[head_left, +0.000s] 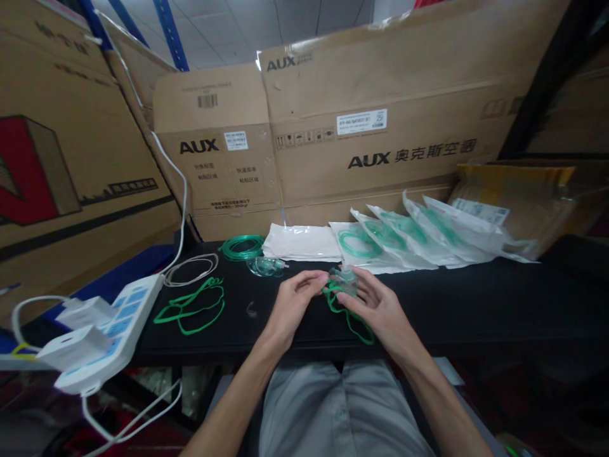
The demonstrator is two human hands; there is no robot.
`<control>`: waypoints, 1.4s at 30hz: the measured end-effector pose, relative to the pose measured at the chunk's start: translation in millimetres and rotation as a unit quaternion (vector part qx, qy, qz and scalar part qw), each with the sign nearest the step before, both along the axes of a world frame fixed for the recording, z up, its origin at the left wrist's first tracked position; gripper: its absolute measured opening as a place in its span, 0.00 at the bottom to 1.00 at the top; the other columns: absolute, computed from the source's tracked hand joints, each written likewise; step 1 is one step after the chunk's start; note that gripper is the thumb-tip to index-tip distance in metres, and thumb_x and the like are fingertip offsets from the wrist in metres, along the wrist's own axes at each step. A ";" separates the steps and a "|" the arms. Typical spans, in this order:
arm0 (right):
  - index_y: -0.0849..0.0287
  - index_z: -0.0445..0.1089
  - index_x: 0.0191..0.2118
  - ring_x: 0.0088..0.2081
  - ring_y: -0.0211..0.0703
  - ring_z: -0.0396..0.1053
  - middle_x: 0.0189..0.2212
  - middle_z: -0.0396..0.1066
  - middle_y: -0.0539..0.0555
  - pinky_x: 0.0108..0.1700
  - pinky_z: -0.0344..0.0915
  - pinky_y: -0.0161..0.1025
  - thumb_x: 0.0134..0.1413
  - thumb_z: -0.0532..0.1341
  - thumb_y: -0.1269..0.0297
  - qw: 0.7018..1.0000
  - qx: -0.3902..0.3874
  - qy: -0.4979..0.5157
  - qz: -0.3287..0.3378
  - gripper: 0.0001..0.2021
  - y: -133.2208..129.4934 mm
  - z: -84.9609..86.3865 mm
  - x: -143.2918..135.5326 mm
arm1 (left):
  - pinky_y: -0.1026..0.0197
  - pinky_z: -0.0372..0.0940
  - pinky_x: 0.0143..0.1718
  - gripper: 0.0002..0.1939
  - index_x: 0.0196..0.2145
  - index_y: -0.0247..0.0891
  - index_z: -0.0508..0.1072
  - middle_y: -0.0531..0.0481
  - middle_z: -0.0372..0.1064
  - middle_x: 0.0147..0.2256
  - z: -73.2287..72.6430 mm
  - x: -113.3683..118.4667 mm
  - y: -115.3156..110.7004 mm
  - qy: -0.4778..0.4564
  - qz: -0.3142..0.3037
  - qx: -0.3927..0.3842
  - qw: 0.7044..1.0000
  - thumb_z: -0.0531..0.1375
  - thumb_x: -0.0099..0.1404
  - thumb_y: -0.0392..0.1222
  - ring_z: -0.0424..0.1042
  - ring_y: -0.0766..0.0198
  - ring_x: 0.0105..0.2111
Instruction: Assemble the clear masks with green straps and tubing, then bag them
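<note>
Above the front of the black table, my right hand (pixel 380 306) is closed around a clear greenish oxygen mask (pixel 344 279). My left hand (pixel 299 293) meets the mask's left edge, thumb and forefinger pinched where a green elastic strap (pixel 332 297) is attached. That strap loops down below the mask between my hands. What exactly lies between the left fingertips is partly hidden. Left of my hands, a second clear mask (pixel 266 266) lies near a coil of green tubing (pixel 242 247). Several loose green straps (pixel 193 311) lie farther left, and a small clear piece (pixel 252 310) sits nearby.
White bags (pixel 302 242) lie flat at the back. Several filled bags (pixel 409 235) with green tubing lean rightward beside them. At left are a white power strip (pixel 121 324) with plugs and a pale cable (pixel 190 270). Cardboard (pixel 361 127) walls the back; a parcel (pixel 523 203) stands right.
</note>
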State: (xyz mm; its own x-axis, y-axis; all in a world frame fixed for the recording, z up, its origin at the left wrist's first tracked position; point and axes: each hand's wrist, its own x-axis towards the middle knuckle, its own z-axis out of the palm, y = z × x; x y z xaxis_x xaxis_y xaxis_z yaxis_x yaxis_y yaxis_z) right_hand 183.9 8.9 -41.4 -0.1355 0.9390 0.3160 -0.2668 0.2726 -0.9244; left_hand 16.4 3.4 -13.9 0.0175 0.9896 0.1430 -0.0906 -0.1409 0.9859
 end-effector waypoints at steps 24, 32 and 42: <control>0.53 0.65 0.53 0.47 0.47 0.76 0.47 0.78 0.56 0.51 0.71 0.42 0.49 0.72 0.55 1.000 -0.002 -0.012 -0.006 0.27 5.0 -8.0 -5.2 | 0.62 0.76 0.41 0.08 0.38 0.40 0.82 0.47 0.79 0.43 -5.7 28.3 -18.9 0.172 0.096 0.132 0.972 0.61 0.66 0.39 0.79 0.59 0.42; 0.55 0.70 0.50 0.45 0.47 0.76 0.45 0.77 0.55 0.48 0.71 0.40 0.47 0.73 0.54 0.999 -0.008 -0.013 -0.048 0.25 2.9 -5.1 -2.7 | 0.62 0.76 0.37 0.12 0.50 0.40 0.73 0.47 0.81 0.41 -3.0 33.9 -25.8 0.179 0.045 0.114 0.976 0.58 0.70 0.42 0.80 0.60 0.38; 0.59 0.69 0.43 0.35 0.43 0.74 0.34 0.78 0.53 0.44 0.70 0.39 0.45 0.73 0.50 0.983 -0.069 0.094 -0.143 0.24 5.3 7.0 6.7 | 0.63 0.71 0.48 0.14 0.48 0.44 0.77 0.52 0.80 0.45 58.0 -44.3 5.7 0.435 0.198 0.197 0.856 0.53 0.74 0.44 0.78 0.62 0.45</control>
